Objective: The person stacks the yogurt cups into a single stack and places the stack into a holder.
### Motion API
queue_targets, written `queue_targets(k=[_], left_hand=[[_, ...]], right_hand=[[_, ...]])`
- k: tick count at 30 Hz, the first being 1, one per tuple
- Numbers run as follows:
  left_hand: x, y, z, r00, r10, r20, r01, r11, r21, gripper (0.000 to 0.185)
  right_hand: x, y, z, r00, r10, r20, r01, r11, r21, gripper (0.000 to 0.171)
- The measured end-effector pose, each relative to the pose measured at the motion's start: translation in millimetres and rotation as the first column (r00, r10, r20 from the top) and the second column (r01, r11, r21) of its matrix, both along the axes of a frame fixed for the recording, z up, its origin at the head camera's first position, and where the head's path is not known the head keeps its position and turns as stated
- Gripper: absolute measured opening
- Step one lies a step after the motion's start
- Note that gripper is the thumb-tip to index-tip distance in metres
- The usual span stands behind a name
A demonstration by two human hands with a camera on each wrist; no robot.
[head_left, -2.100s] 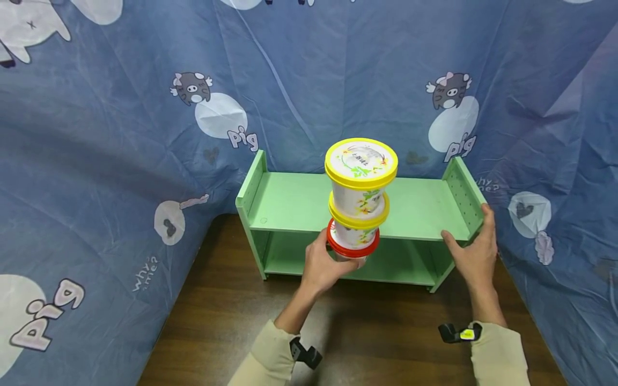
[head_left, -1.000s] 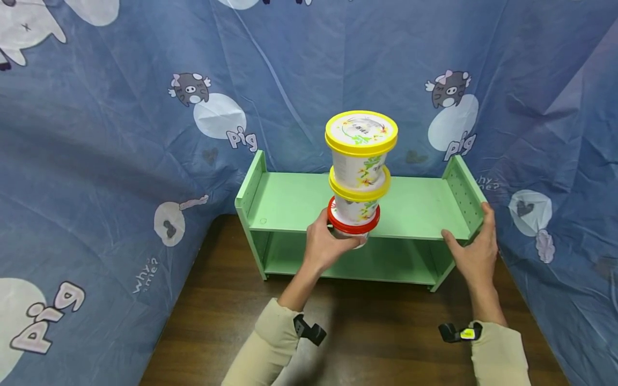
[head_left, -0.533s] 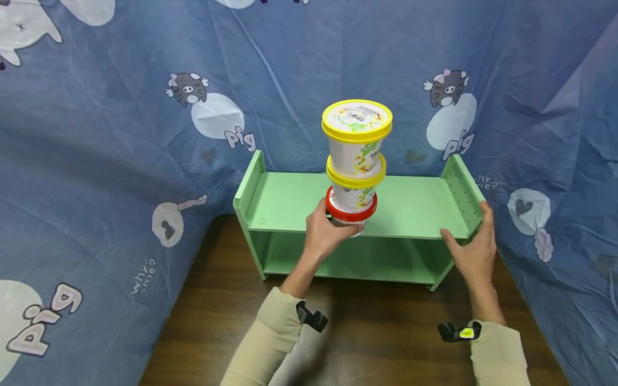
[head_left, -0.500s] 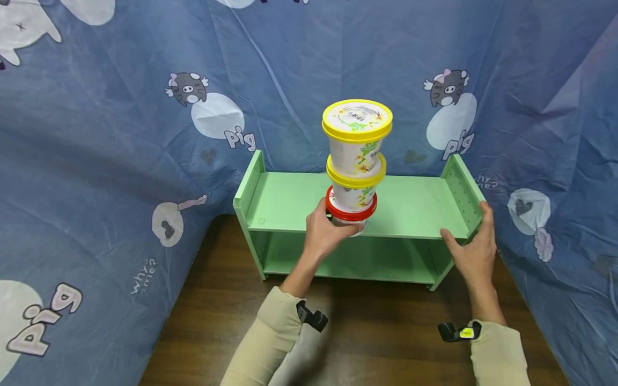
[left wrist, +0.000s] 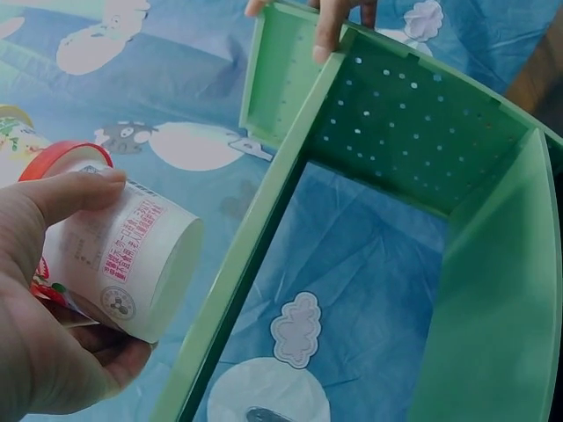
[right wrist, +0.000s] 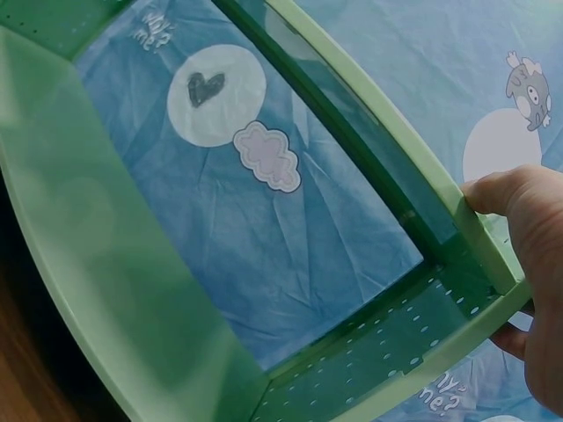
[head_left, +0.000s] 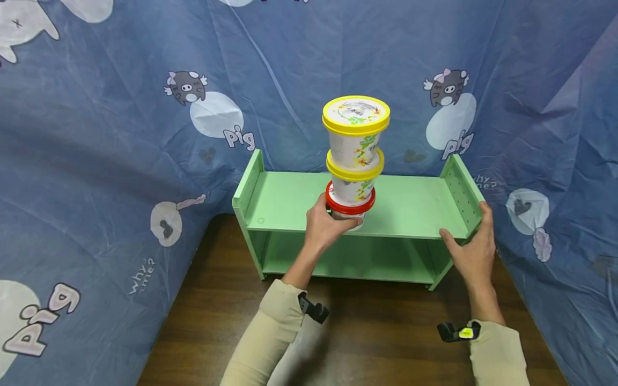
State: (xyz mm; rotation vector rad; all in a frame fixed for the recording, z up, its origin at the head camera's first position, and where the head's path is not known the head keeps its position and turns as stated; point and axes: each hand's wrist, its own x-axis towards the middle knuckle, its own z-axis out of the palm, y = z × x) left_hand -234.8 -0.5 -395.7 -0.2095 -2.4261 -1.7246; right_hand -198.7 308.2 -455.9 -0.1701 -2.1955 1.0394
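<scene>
Green shelf (head_left: 299, 201) steadied by right hand's (head_left: 470, 252) grip; left hand (head_left: 323, 228) clasps bottom of three stacked tubs (head_left: 354, 161).

This looks like a staged recording corner rather than a lived-in room — a crumpled blue fabric backdrop printed with cartoon pigs and the word "pig" (head_left: 120, 134) hangs all round as makeshift walls. A dark brown wooden tabletop (head_left: 386, 332) carries only a small pale green wooden two-tier shelf (head_left: 299, 201) — and both cream-sleeved wrists wear strapped-on black camera mounts (head_left: 313, 310).
</scene>
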Motion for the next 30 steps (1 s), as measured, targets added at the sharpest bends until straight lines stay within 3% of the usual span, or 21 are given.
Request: queue_targets(k=[17,30], left_hand=[[-19.2,9,-5.7,1.0,-0.006,0.018,0.005,1.0,0.016,0.072],[-27.2,15,-7.1,1.0,0.005,0.013,-0.005,1.0,-0.005,0.072]], right_hand=[[-1.0,1,0.1,1.0,0.0,0.004,0.0,1.0,-0.01,0.093],[-1.1,0,0.3,1.0,-0.014,-0.007,0.014,1.0,-0.005,0.091]])
